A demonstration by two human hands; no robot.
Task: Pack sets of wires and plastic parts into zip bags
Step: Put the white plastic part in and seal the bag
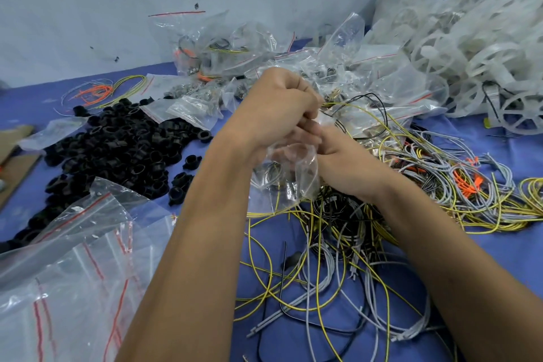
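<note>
A small clear zip bag (289, 173) hangs between my two hands over the blue table (205, 229). My left hand (276, 109) grips its upper edge with curled fingers. My right hand (338, 153) pinches the bag's mouth from the right, together with yellow and black wires (370, 114) that loop out to the right. Some wire coils show through the bag's film. Loose yellow, grey and black wires (338, 244) lie tangled under my forearms.
A heap of black plastic rings (117, 150) lies at the left. Empty zip bags with red strips (67, 273) sit front left. Filled bags (249, 67) pile up at the back. White plastic wheels (470, 53) fill the right rear corner.
</note>
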